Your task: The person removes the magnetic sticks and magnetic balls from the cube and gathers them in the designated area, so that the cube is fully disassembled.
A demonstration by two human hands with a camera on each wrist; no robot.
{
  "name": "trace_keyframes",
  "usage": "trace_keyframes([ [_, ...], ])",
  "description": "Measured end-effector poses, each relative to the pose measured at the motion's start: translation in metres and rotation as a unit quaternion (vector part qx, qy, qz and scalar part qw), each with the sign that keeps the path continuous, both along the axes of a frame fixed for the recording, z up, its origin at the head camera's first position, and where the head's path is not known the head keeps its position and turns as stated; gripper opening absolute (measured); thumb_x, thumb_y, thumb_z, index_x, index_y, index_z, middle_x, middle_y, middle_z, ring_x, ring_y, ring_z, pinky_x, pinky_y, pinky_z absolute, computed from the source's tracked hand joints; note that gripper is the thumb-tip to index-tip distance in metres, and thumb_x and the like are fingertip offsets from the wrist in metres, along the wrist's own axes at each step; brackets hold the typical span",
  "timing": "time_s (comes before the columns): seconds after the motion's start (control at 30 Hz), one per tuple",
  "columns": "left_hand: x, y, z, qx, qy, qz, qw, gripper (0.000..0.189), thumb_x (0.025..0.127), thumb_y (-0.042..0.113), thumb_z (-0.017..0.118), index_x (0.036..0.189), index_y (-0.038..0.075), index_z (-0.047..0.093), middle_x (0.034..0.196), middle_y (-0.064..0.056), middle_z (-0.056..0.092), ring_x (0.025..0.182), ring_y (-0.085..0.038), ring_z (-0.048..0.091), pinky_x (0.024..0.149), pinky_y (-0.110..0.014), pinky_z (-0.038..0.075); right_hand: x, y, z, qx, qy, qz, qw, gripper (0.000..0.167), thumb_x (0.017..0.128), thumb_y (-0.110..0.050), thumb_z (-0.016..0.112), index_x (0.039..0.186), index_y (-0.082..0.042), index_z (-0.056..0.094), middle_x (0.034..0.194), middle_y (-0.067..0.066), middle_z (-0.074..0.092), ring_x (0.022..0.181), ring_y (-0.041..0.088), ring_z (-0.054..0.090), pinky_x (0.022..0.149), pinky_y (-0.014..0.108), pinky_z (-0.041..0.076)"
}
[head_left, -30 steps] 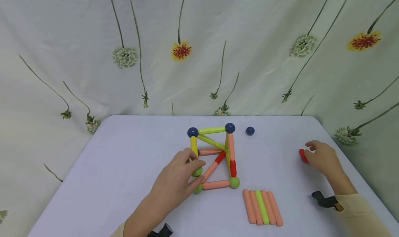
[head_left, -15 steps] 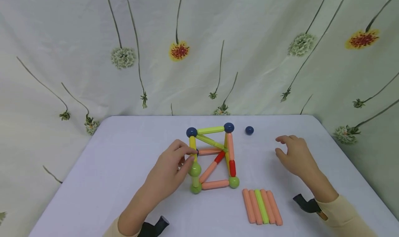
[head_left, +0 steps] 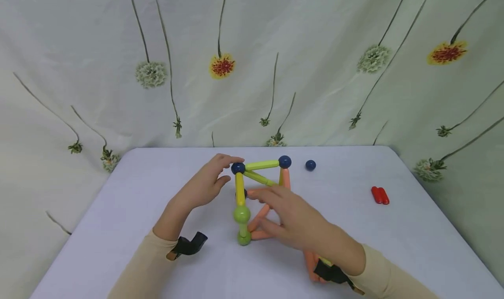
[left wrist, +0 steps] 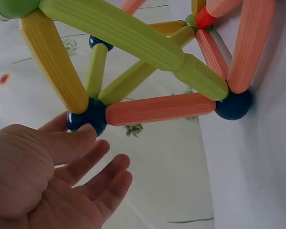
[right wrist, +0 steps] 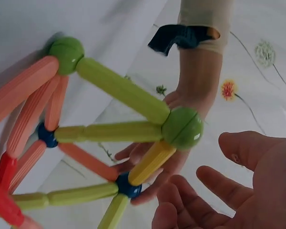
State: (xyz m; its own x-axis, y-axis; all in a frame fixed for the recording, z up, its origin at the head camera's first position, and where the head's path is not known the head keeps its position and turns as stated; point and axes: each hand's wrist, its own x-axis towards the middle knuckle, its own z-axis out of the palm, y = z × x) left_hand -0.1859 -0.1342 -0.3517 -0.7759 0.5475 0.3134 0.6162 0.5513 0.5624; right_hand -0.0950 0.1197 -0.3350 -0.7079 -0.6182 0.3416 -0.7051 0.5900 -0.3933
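Note:
A frame of magnetic rods and balls stands mid-table, its near right part hidden by my right hand (head_left: 295,218). My left hand (head_left: 198,187) is at its upper back-left blue ball (head_left: 238,168). The index finger lies over that ball; in the head view the thumb sits apart, just below it. A yellow rod (head_left: 240,189) runs from it to the upper green ball (right wrist: 182,128), above a lower green ball (head_left: 244,238). My right hand's fingers (right wrist: 226,186) are spread and bare beside the upper green ball, a gap showing between them.
One loose blue ball (head_left: 310,165) lies behind the frame, to the right. Two short red rods (head_left: 379,195) sit farther right. A row of loose rods (head_left: 310,268) is mostly covered by my right forearm. Flower-printed cloth (head_left: 323,71) hangs behind the table.
My right hand has left the short red rods and come leftward to the frame. The left hand has let go at the green ball and moved up and back to the blue ball.

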Motion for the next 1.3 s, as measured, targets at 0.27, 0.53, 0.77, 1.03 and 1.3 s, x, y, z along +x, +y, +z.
trace_keyframes([
  [0.27,-0.011,-0.001,-0.016,0.026,-0.057,-0.019,0.9978,0.045,0.094,0.002,0.061,0.131,0.024,0.046,0.123,0.000,0.061,0.116,-0.024,0.057,0.098,-0.046,0.045,0.010,-0.044,-0.011,0.065,0.086,-0.004,0.9942,0.041,0.090,-0.036,0.070,0.125,-0.018,0.060,0.105,0.000,0.051,0.075,0.007,0.049,0.063,0.014,0.043],
  [0.53,-0.008,-0.010,-0.025,0.032,-0.050,0.000,0.9982,0.039,0.097,0.005,0.057,0.129,0.022,0.043,0.117,-0.001,0.062,0.108,-0.020,0.060,0.091,-0.039,0.050,0.014,-0.050,-0.015,0.062,0.090,-0.008,0.9940,0.040,0.087,-0.030,0.075,0.122,-0.017,0.063,0.106,0.000,0.053,0.079,0.009,0.053,0.068,0.016,0.047],
  [0.77,0.010,-0.029,-0.020,0.014,-0.039,0.028,0.9987,0.040,0.098,0.010,0.058,0.132,0.018,0.039,0.115,-0.004,0.062,0.109,-0.022,0.060,0.095,-0.044,0.048,0.014,-0.049,-0.015,0.041,0.067,0.007,0.9969,0.036,0.088,-0.020,0.072,0.122,-0.019,0.063,0.107,-0.002,0.052,0.079,0.007,0.051,0.065,0.012,0.045],
  [1.03,0.045,-0.045,-0.012,0.010,-0.031,0.087,0.9957,0.042,0.094,0.011,0.066,0.128,0.015,0.042,0.105,-0.003,0.062,0.105,-0.026,0.060,0.092,-0.048,0.049,0.013,-0.040,-0.013,-0.003,-0.016,0.017,0.9997,0.029,0.087,-0.012,0.066,0.116,-0.017,0.063,0.111,-0.004,0.051,0.064,0.004,0.050,0.061,0.014,0.046],
  [1.3,0.093,-0.055,-0.013,-0.026,0.062,0.147,0.9868,0.043,0.079,0.023,0.082,0.113,0.018,0.056,0.100,0.007,0.057,0.090,-0.013,0.056,0.079,-0.037,0.053,0.012,-0.028,-0.014,-0.049,-0.058,0.019,0.9970,0.025,0.087,-0.019,0.073,0.107,-0.019,0.058,0.106,-0.010,0.051,0.080,0.006,0.055,0.070,0.018,0.050],
])
